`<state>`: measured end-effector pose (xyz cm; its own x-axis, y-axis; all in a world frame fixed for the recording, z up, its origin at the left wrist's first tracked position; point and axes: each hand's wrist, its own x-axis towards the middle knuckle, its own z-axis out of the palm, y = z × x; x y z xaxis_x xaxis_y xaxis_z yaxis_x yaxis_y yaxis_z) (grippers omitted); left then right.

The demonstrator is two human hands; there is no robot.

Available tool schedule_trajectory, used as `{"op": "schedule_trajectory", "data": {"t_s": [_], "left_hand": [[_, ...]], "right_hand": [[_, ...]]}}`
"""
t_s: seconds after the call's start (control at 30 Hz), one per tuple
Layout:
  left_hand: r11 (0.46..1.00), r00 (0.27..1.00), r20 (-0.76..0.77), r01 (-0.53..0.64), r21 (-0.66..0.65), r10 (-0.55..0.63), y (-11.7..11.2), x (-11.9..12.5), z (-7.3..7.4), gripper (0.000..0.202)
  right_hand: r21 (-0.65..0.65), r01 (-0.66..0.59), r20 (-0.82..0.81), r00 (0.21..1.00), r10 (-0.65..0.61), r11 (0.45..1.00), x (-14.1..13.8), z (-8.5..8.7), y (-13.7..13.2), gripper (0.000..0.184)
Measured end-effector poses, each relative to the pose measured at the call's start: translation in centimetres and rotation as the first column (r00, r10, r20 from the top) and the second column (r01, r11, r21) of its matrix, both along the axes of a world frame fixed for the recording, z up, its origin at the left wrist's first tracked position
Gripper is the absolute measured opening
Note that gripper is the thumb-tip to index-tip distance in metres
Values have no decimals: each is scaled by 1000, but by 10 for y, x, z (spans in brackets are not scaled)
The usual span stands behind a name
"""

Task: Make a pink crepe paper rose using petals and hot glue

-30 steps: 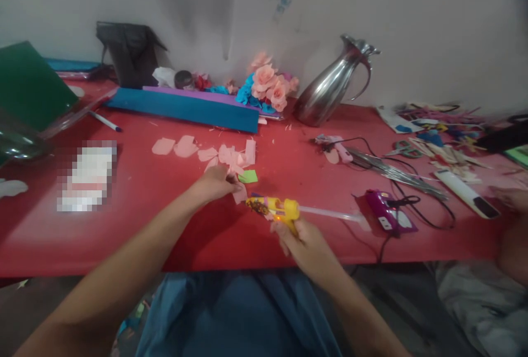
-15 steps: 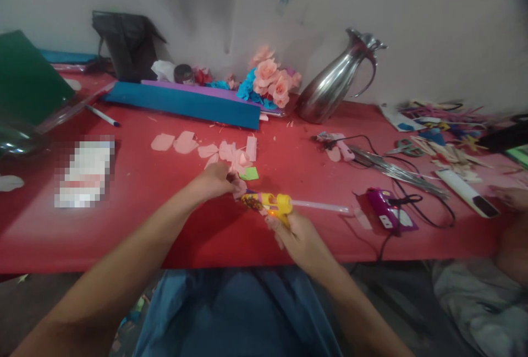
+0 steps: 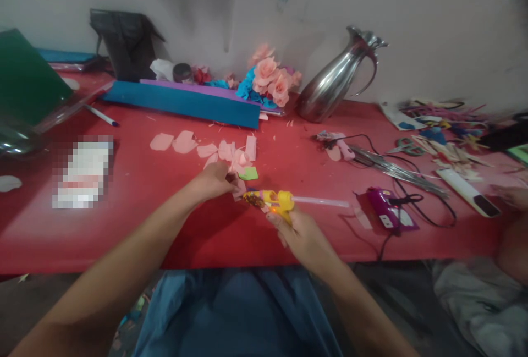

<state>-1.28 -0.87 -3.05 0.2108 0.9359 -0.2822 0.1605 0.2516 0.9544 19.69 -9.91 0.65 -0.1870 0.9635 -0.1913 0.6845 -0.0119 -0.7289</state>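
My right hand (image 3: 297, 233) is wrapped round the handle of a yellow hot glue gun (image 3: 280, 201), with a clear glue stick (image 3: 324, 202) jutting from its back. A small orange light glows on the gun, and its nozzle points left. My left hand (image 3: 216, 181) pinches a pink paper petal (image 3: 238, 187) close to the nozzle; whether the two touch I cannot tell. Just beyond my left hand lie several loose pink petals (image 3: 226, 150) and a small light-green paper piece (image 3: 249, 173). Further left are more pink petals (image 3: 184, 142).
Behind are a blue paper sheet (image 3: 181, 105), pink paper roses (image 3: 268, 73) and a steel jug (image 3: 338, 76). To the right lie a purple device (image 3: 385, 208) with a black cord, wires (image 3: 396, 170) and scissors (image 3: 406, 147). Another person's hand (image 3: 511, 196) is at the far right.
The glue gun has shifted slightly right and up in my right hand. My left hand stays nearly in place with the petal, which is turned a little.
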Motion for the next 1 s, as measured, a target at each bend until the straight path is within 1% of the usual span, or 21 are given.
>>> {"op": "schedule_trajectory", "data": {"t_s": [0.1,0.17,0.33,0.5,0.6,0.67,0.77,0.83,0.87,0.9,0.93,0.97,1.0], "left_hand": [[993,989,-102,114,39,-109,-1,0,3,13],[988,977,-168,142,59,-131,-1,0,4,13],[980,936,-313,190,62,-162,0,1,6,8],[975,917,-355,216,58,-182,0,2,9,6],[976,901,-394,213,38,-182,-1,2,13,5],[980,908,-383,196,25,-172,-1,1,13,6],[988,949,-284,151,26,-137,0,-1,12,9],[991,973,-208,115,63,-100,1,-3,13,11],[991,980,-182,103,87,-86,2,-4,13,12],[990,983,-168,88,111,-69,3,-6,13,13],[989,988,-150,60,132,-40,3,-7,14,14],[988,992,-125,15,152,4,4,-8,14,13],[985,995,-92,-26,168,42,5,-8,15,13]], "right_hand": [[14,0,7,1000,0,1000,2,0,1,35],[20,5,17,1000,-5,1000,3,0,2,36],[35,17,39,999,-19,999,5,1,3,36],[47,11,54,998,-14,999,8,2,4,38],[33,33,67,997,-35,999,17,1,13,41],[3,78,43,996,-78,997,25,-1,25,44],[-86,164,-39,985,-168,983,36,-3,53,41],[-123,234,-36,970,-240,965,43,-4,71,37],[-126,260,-9,965,-264,957,46,-5,80,35],[-113,272,37,962,-269,956,48,-6,86,36],[-69,269,99,960,-262,961,50,-7,92,36],[16,258,178,950,-257,966,51,-7,95,37],[142,236,265,927,-267,961,51,-7,97,36]]}}
